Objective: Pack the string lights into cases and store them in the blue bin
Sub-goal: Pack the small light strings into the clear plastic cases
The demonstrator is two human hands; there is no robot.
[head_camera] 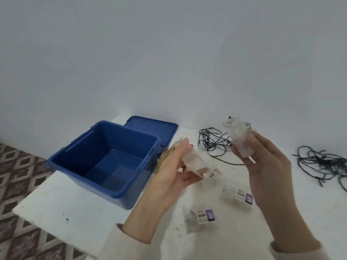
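Note:
My left hand (170,177) grips a clear plastic case (195,162) above the white table, just right of the blue bin (78,156). My right hand (270,166) holds up a clear bundle of string lights (237,134) with a translucent battery box at its lower end. The bin stands open and looks empty. Two clear cases with printed labels lie on the table, one (203,218) below my left hand and one (238,197) between my hands.
The bin's blue lid (152,126) lies flat behind the bin. A tangle of dark string lights (214,141) lies behind my hands, and another dark tangle (323,164) sits at the table's right. The white table (65,203) ends at left over patterned floor.

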